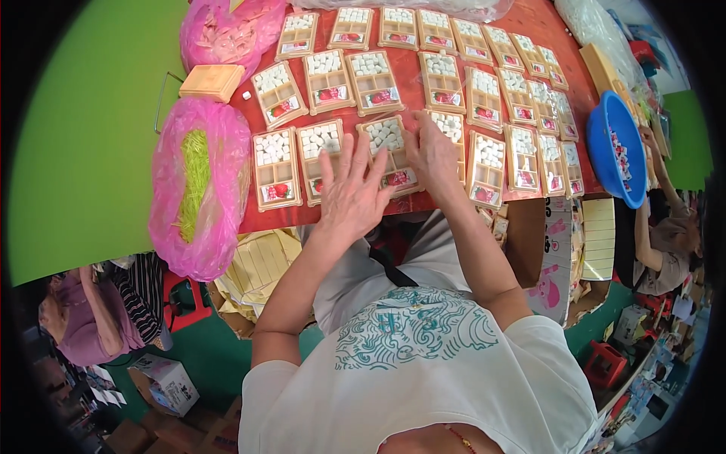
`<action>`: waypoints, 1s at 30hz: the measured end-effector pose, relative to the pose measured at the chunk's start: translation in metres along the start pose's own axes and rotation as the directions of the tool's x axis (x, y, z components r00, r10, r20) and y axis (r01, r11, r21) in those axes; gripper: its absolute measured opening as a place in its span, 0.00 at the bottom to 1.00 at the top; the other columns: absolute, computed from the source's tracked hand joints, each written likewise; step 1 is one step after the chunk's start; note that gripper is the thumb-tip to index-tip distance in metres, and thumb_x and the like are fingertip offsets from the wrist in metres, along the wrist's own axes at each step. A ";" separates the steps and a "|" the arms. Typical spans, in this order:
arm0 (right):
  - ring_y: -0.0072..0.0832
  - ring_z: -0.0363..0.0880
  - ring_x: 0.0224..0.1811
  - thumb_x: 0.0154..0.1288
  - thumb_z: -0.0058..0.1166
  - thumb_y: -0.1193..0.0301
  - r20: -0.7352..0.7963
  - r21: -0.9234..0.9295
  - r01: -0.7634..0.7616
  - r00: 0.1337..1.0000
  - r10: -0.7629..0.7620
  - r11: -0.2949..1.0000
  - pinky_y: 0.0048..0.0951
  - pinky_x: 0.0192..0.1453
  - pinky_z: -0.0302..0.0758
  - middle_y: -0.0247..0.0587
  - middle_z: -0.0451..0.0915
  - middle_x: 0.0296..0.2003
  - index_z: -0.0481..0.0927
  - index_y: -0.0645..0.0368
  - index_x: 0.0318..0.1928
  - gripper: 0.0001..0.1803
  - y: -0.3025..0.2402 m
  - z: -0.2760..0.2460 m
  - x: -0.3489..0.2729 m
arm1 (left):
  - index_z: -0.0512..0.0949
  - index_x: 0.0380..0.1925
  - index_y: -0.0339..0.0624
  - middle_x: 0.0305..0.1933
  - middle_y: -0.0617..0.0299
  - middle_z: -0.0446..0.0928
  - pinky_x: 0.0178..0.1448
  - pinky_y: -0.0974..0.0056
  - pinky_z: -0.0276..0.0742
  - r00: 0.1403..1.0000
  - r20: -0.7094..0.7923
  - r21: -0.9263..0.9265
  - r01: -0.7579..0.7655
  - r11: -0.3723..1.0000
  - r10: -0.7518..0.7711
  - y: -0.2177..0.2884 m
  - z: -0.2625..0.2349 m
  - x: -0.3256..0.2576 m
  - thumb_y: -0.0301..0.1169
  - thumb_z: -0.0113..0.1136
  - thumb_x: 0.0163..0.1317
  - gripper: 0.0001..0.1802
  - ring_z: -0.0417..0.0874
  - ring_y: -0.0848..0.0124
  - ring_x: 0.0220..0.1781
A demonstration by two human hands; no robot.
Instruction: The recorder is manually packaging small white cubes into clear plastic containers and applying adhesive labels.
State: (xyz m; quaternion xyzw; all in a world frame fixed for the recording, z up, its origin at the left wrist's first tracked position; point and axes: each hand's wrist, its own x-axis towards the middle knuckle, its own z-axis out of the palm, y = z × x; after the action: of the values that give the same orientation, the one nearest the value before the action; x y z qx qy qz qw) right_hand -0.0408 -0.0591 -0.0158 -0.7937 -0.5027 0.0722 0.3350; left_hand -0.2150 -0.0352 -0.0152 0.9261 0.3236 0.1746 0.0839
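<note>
Before me lies a tan compartment tray (389, 135) with small white cubes in its upper part and a strawberry-printed card below. My left hand (354, 185) is stretched over its lower left side, fingers spread, also covering part of the neighbouring tray (321, 140). At the tray's right edge my right hand (437, 155) is closed, fingers bent, seemingly gripping that edge; its fingertips are partly hidden. Another filled tray (452, 125) sits partly behind the right hand.
Several similar trays (370, 76) stand in rows on the red table (253, 221). At left are a pink bag (231, 227) of green shreds and a tan tray stack (212, 82). A blue basin (597, 147) with small packets stands at right, near another person's arm (658, 155).
</note>
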 end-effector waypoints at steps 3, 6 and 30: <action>0.52 0.81 0.38 0.64 0.53 0.66 -0.008 -0.061 0.055 0.998 -0.055 0.997 0.45 0.41 0.77 0.56 0.80 0.41 0.73 0.60 0.52 0.18 -0.001 0.003 -0.002 | 0.68 0.62 0.42 0.71 0.47 0.57 0.71 0.36 0.46 0.999 0.013 -0.062 -0.039 0.997 0.040 0.008 0.010 -0.002 0.44 0.59 0.60 0.32 0.54 0.50 0.74; 0.52 0.80 0.39 0.64 0.53 0.67 0.056 -0.124 0.046 0.998 -0.039 0.991 0.46 0.43 0.77 0.56 0.79 0.45 0.73 0.60 0.52 0.18 -0.005 0.001 -0.002 | 0.68 0.62 0.40 0.70 0.46 0.59 0.71 0.37 0.47 0.999 0.009 -0.083 -0.042 0.996 0.043 0.011 0.014 -0.002 0.43 0.59 0.60 0.32 0.58 0.49 0.73; 0.17 0.70 0.24 0.67 0.52 0.76 0.537 0.840 -0.540 0.842 0.058 0.051 0.17 0.26 0.65 0.31 0.73 0.29 0.73 0.63 0.58 0.19 -0.015 -0.011 -0.006 | 0.71 0.44 0.36 0.31 0.57 0.78 0.32 0.71 0.73 0.903 0.323 -0.905 0.208 -0.370 -0.282 -0.002 -0.024 0.001 0.33 0.45 0.71 0.11 0.77 0.73 0.26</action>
State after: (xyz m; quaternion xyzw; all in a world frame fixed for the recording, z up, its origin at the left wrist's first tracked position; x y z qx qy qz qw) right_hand -0.0498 -0.0654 0.0001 -0.4309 -0.1974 0.5970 0.6472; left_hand -0.2242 -0.0317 0.0070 0.3776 0.2464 0.3592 0.8171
